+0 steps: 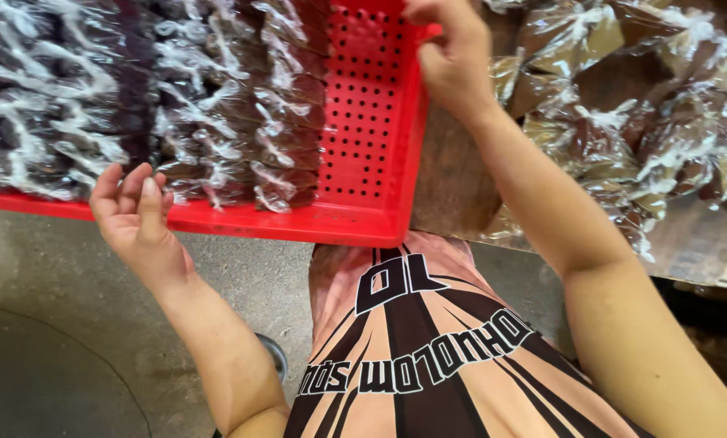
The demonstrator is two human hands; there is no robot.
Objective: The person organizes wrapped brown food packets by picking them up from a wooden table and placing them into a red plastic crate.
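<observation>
The left hand point(136, 212) is clenched on the red plastic tray with holes point(369, 122). The right hand point(453, 57) grasps its side.

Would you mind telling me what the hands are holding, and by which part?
Both hold the red tray: left hand at its near rim, right hand on its right wall.
</observation>
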